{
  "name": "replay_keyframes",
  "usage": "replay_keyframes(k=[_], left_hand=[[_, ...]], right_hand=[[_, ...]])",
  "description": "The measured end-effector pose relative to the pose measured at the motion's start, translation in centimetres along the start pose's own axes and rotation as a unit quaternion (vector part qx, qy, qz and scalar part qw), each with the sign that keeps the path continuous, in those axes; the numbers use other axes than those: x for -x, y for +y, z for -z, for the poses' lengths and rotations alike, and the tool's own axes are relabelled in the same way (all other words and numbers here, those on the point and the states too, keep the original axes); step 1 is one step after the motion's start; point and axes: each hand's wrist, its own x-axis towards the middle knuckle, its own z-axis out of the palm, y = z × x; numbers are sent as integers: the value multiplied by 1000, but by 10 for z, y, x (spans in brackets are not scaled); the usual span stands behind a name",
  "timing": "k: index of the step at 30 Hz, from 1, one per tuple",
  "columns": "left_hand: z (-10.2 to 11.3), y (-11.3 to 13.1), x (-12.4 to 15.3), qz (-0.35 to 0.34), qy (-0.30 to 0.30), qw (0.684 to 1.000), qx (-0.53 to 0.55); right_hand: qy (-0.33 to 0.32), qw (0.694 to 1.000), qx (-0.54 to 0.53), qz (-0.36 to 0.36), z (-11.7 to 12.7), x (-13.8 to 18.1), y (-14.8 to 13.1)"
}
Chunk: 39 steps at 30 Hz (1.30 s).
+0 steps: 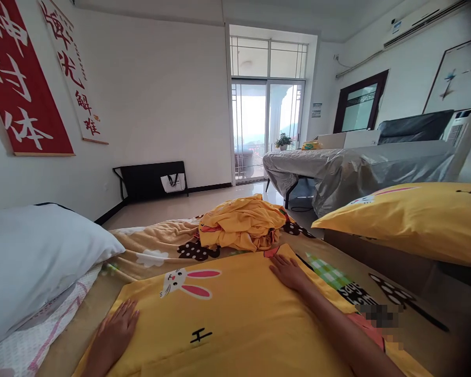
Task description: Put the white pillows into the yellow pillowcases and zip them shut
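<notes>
A yellow pillowcase (235,306) with a printed rabbit face and pink ears lies spread out flat in front of me on the patterned bed cover. My left hand (118,327) rests on its left edge, palm down with the fingers stretched out. Near the far right corner, my right hand (289,271) presses flat on the cloth, fingers extended. Just beyond the pillowcase sits a crumpled heap of yellow fabric (243,222). Neither hand is gripping anything.
A white pillow (43,262) lies on the left, and a plump yellow pillow (412,220) on the right. Farther back stand a plastic-covered table (361,162) and a black folded item (149,183) against the wall. A glass door (267,120) is at the far end.
</notes>
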Motion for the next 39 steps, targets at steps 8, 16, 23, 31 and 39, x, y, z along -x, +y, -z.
replay_keyframes(k=[8,16,23,31,39], left_hand=[[43,124,22,-86,22,993,75],[34,174,60,-198,-32,969,142],[-2,6,71,-54,-16,996,70],[-13,-29,84,32,26,997,60],[46,72,76,-88,29,983,156]], right_hand=[[51,990,-14,130,7,52,-99],[-36,961,-82,261,-20,87,-117],[15,997,-8,72,-6,77,16],[121,984,119,-50,-11,73,42],[61,990,-30,125,17,108,-69]])
